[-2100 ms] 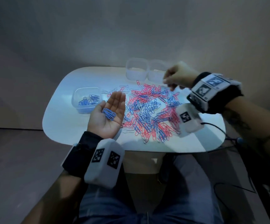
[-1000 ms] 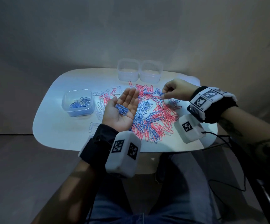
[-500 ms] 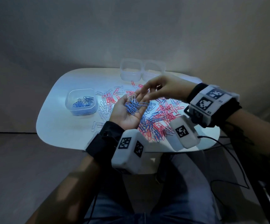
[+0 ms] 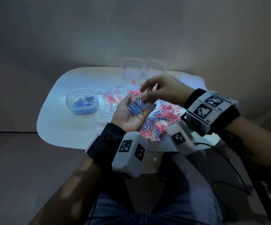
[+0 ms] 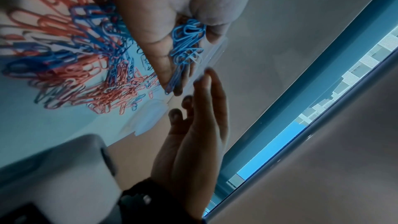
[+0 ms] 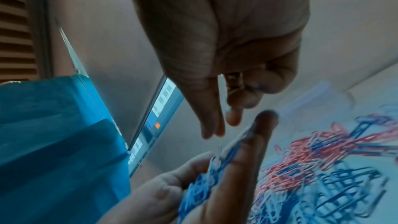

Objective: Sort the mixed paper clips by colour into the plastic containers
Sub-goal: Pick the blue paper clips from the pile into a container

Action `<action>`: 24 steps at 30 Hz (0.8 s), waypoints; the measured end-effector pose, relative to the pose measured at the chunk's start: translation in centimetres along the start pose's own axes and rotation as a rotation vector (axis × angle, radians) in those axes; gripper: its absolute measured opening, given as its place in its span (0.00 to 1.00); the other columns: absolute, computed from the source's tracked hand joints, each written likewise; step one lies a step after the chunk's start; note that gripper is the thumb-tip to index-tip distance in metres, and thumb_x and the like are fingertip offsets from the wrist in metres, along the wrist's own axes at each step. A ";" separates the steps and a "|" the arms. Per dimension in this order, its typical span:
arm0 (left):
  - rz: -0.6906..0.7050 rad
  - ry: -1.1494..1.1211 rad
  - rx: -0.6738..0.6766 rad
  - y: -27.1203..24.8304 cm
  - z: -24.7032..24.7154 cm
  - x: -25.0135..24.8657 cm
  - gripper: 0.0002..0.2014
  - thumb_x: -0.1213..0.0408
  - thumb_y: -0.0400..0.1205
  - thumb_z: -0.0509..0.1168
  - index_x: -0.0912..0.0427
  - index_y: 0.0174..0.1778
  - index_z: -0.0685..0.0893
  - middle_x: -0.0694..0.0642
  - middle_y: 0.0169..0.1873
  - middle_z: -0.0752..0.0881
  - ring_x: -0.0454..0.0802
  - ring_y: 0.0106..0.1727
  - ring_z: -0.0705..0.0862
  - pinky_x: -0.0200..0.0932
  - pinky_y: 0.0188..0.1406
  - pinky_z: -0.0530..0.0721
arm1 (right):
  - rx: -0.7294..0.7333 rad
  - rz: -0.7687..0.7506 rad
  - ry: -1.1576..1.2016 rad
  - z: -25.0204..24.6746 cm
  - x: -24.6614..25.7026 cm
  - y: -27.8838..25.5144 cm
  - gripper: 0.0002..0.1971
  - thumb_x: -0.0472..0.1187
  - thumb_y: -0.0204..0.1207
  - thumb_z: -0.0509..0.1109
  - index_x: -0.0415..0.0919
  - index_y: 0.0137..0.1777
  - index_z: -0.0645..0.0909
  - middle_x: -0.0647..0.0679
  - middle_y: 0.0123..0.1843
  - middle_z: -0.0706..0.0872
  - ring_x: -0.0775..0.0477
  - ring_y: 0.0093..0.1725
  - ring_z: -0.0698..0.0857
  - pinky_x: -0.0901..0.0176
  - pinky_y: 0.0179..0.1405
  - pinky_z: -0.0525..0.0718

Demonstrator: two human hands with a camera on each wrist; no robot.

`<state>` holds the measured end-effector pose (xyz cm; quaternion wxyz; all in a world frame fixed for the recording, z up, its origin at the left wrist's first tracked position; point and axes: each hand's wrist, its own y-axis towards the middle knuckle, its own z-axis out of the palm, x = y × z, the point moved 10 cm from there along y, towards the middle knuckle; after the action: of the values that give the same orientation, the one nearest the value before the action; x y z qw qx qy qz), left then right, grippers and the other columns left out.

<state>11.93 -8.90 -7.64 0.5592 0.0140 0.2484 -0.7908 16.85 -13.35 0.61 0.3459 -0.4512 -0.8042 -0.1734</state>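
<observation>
On the white bench [image 4: 63,127], the right hand [image 4: 162,90] has left the mixed pile [image 4: 156,117], fingers now loose and empty above blue clips [image 4: 137,107] cupped in the left hand [image 4: 130,114]; they go to the blue container [image 4: 82,101] next.

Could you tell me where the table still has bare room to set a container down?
Bare table lies in front of the blue-clip container, and behind it, left of the two empty containers. The middle and right are crowded with the clip pile, under both hands.
</observation>
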 end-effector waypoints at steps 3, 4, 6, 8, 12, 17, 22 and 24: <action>-0.007 -0.039 0.014 0.0 0.2 0.3 0.30 0.55 0.88 0.48 0.75 0.37 0.86 0.66 0.37 0.88 0.60 0.34 0.89 0.57 0.35 0.87 | 0.046 0.020 -0.159 1.1 0.4 0.3 0.10 0.33 0.69 0.75 0.37 0.51 0.87 0.53 0.32 0.78 0.65 0.26 0.75 0.81 0.28 0.70; -0.014 -0.049 0.015 0.0 0.2 0.4 0.29 0.56 0.88 0.49 0.76 0.38 0.85 0.67 0.38 0.88 0.61 0.34 0.89 0.57 0.35 0.87 | 0.030 0.016 -0.209 0.8 0.6 0.3 0.10 0.33 0.68 0.75 0.38 0.50 0.87 0.51 0.33 0.79 0.64 0.27 0.73 0.81 0.28 0.69; -0.025 -0.061 0.014 -0.1 0.4 0.5 0.25 0.56 0.87 0.51 0.77 0.44 0.82 0.70 0.38 0.87 0.62 0.34 0.89 0.58 0.36 0.87 | 0.021 0.027 -0.234 0.6 0.8 0.3 0.09 0.34 0.69 0.75 0.37 0.50 0.87 0.49 0.35 0.80 0.65 0.27 0.72 0.80 0.28 0.69; -0.024 -0.046 0.005 -0.2 0.5 0.5 0.24 0.57 0.87 0.52 0.78 0.45 0.81 0.71 0.38 0.87 0.63 0.34 0.89 0.57 0.36 0.87 | 0.030 0.062 -0.163 0.6 0.5 0.4 0.08 0.33 0.70 0.74 0.35 0.49 0.86 0.50 0.32 0.79 0.67 0.23 0.75 0.79 0.29 0.72; -0.024 0.032 -0.004 -0.1 0.3 0.5 0.28 0.58 0.87 0.51 0.76 0.35 0.87 0.70 0.38 0.88 0.60 0.36 0.90 0.53 0.37 0.88 | 0.055 0.133 0.042 0.1 0.0 0.2 0.05 0.27 0.73 0.69 0.33 0.47 0.83 0.49 0.29 0.79 0.62 0.22 0.79 0.72 0.24 0.80; -0.065 0.135 -0.008 -0.3 0.0 1.0 0.30 0.57 0.87 0.50 0.69 0.31 0.90 0.61 0.35 0.90 0.51 0.35 0.91 0.42 0.33 0.88 | 0.047 0.164 0.031 -1.3 -0.3 0.1 0.06 0.28 0.71 0.70 0.39 0.37 0.82 0.48 0.27 0.77 0.63 0.16 0.73 0.76 0.14 0.65; -0.077 0.068 -0.140 -0.1 -2.2 0.6 0.25 0.61 0.85 0.54 0.65 0.25 0.86 0.53 0.23 0.85 0.46 0.22 0.85 0.36 0.24 0.84 | -0.073 0.331 0.002 -4.0 -4.2 0.1 0.10 0.29 0.72 0.68 0.40 0.30 0.78 0.45 0.26 0.73 0.55 0.20 0.70 0.75 0.10 0.61; -0.081 0.044 -0.175 -0.1 -2.9 0.3 0.21 0.62 0.84 0.54 0.61 0.26 0.81 0.49 0.20 0.80 0.43 0.17 0.79 0.30 0.20 0.79 | -0.014 0.407 -0.195 -3.2 -6.2 -0.3 0.05 0.29 0.72 0.68 0.36 0.36 0.83 0.44 0.27 0.77 0.57 0.19 0.75 0.76 0.12 0.67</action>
<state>10.99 -7.95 -10.21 0.5203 -0.0277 0.3291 -0.7876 20.09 -19.14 -1.61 0.2912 -0.6211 -0.7250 -0.0614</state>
